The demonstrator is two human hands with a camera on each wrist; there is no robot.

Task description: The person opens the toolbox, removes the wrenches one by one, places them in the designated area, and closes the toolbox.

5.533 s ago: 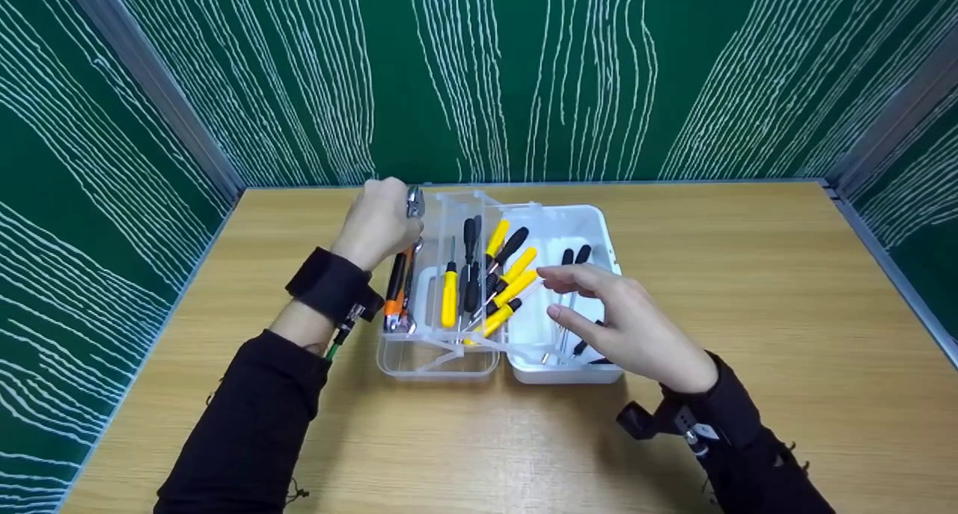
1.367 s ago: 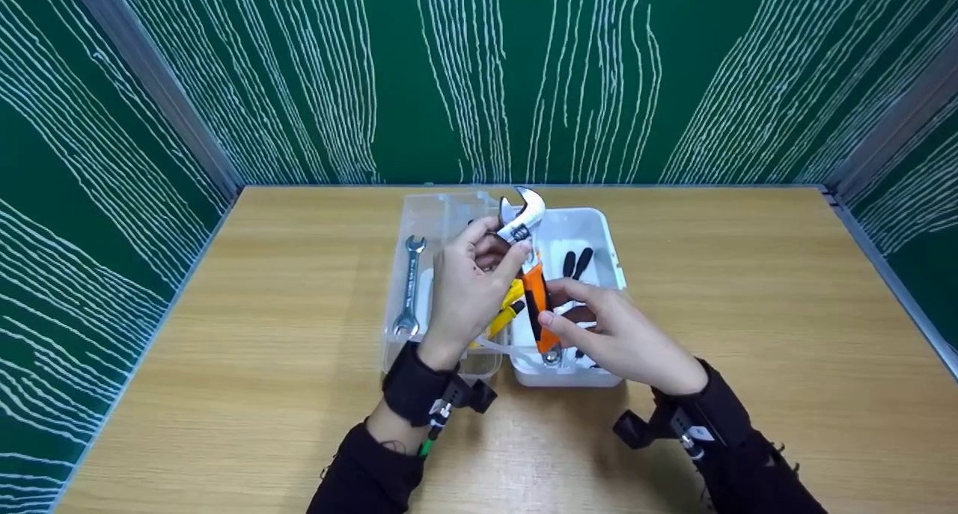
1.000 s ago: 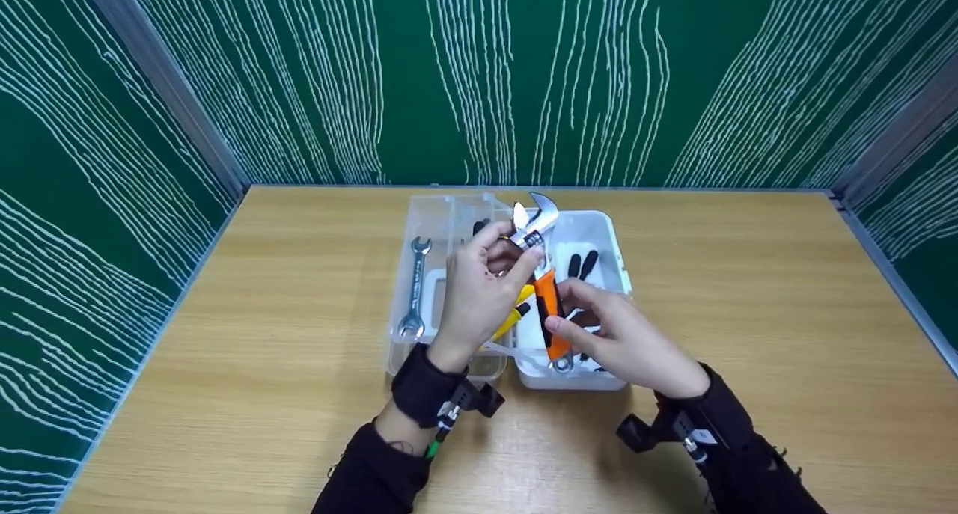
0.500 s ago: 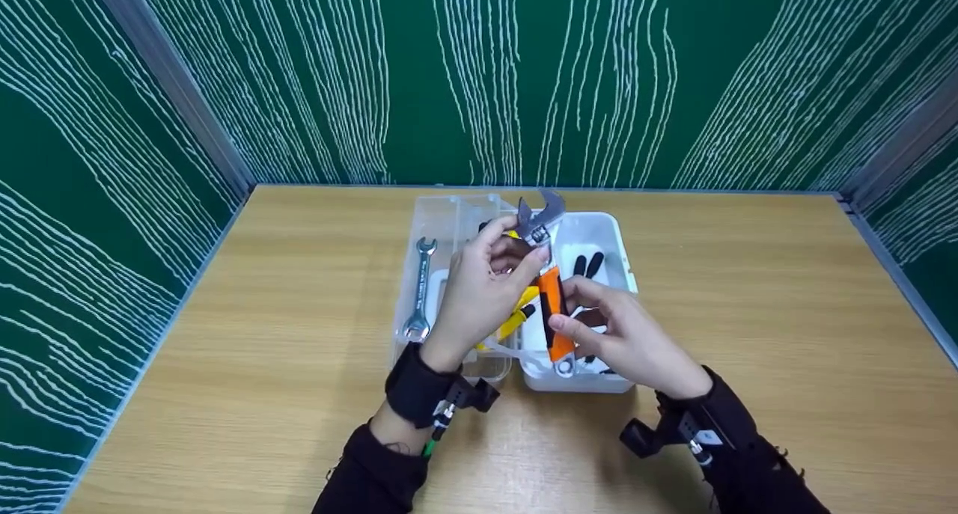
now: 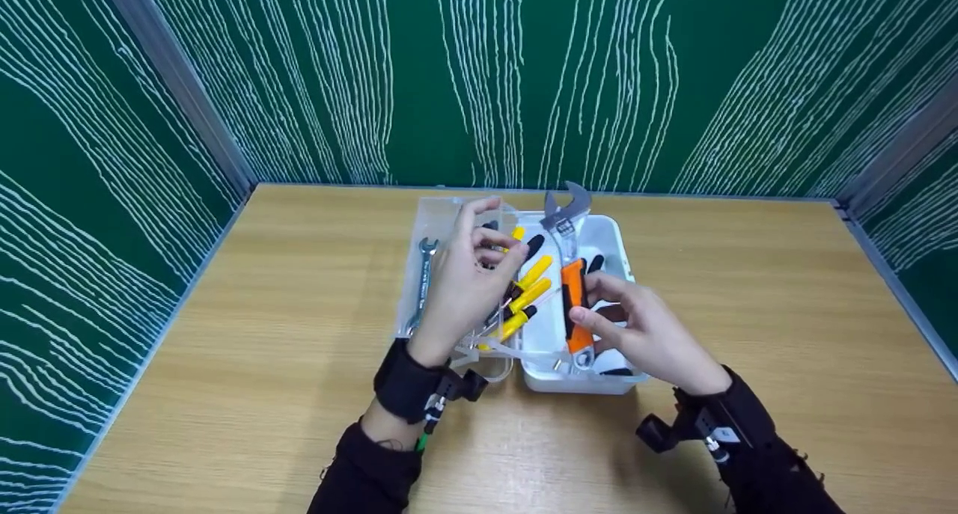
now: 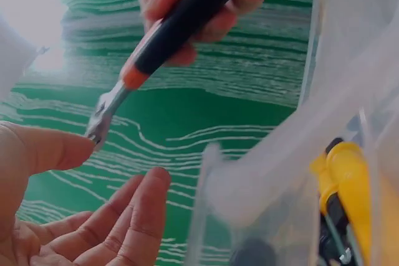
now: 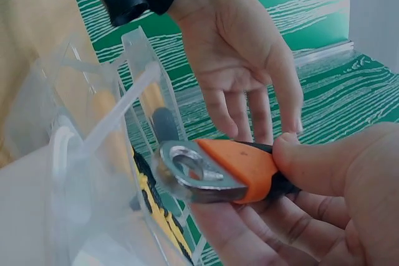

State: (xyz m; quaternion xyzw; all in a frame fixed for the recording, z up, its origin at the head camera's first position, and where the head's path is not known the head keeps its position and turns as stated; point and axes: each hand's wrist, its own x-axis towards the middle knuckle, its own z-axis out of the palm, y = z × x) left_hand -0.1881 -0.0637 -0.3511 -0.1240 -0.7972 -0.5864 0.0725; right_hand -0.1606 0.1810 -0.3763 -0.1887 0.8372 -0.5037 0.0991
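Observation:
My right hand [image 5: 647, 331] grips an adjustable wrench [image 5: 575, 297] by its orange and black handle, above the white box. The wrench's steel head points away toward the back wall. In the right wrist view the ring end of the wrench [image 7: 199, 166] faces the camera. My left hand [image 5: 471, 282] hovers over the clear tray, its fingers loosely bent and holding nothing. In the left wrist view the left thumb [image 6: 56, 147] lies close to the wrench head; whether they touch is hard to tell there, but the head view shows them apart.
The white toolbox [image 5: 576, 383] stands opened, with its clear tray [image 5: 434, 207] on the left. A double open-end spanner [image 5: 425, 282] lies in that tray, partly behind my left hand. Several yellow-handled screwdrivers [image 5: 531, 295] lie in the middle. A green wall [image 5: 419, 87] rises behind the table.
My left hand took the adjustable wrench from the tray, and my right hand took hold of its handle. Just now the left fingers let go, and the right hand moved it right.

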